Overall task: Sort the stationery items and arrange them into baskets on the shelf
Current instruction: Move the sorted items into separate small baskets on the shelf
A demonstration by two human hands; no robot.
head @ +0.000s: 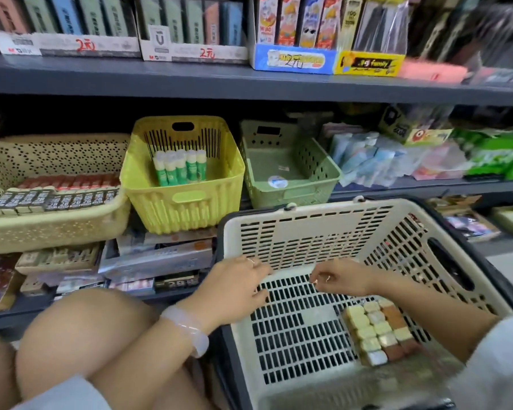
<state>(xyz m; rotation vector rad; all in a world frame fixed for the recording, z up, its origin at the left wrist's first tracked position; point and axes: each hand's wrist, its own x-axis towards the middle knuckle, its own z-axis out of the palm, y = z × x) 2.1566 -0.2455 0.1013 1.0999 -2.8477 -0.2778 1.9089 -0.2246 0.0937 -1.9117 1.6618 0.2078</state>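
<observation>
A cream shopping basket (pixel 314 232) stands tilted in front of me. A clear-wrapped block of small erasers (pixel 379 332) lies on its floor at the right. My left hand (pixel 237 284) hovers over the basket's left rim with its fingers loosely curled and nothing in it. My right hand (pixel 341 276) hangs inside the basket above the block, fingers curled down, with nothing visible between them. On the shelf sit a cream basket (pixel 57 232) of 2B erasers (pixel 54 199), a yellow basket (pixel 178 208) with glue sticks (pixel 180 167), and a green basket (pixel 293 193) holding no stationery.
Display boxes of stationery line the upper shelf (pixel 249 84). Plastic-wrapped packs (pixel 397 161) lie to the right of the green basket. Flat boxes and packs (pixel 154 258) are stacked on the lower shelf under the baskets. My bare knees (pixel 95 335) are at the lower left.
</observation>
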